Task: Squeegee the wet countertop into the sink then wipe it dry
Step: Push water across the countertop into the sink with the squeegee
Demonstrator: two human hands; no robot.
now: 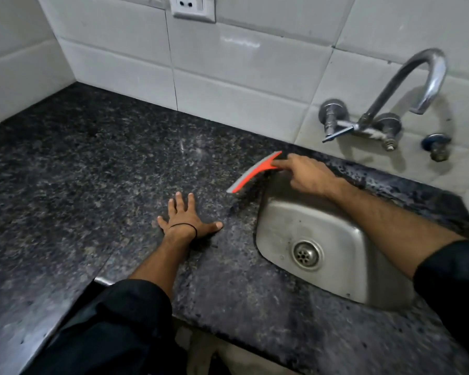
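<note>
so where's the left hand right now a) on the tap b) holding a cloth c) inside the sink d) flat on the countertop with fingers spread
d: the left hand lies palm down, fingers spread, on the dark countertop left of the sink, while the right hand holds the orange squeegee at the sink's far corner.

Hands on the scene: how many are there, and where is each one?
2. The left hand lies flat on the dark countertop, left of the sink. The right hand holds the orange squeegee at the sink's far-left corner.
</note>
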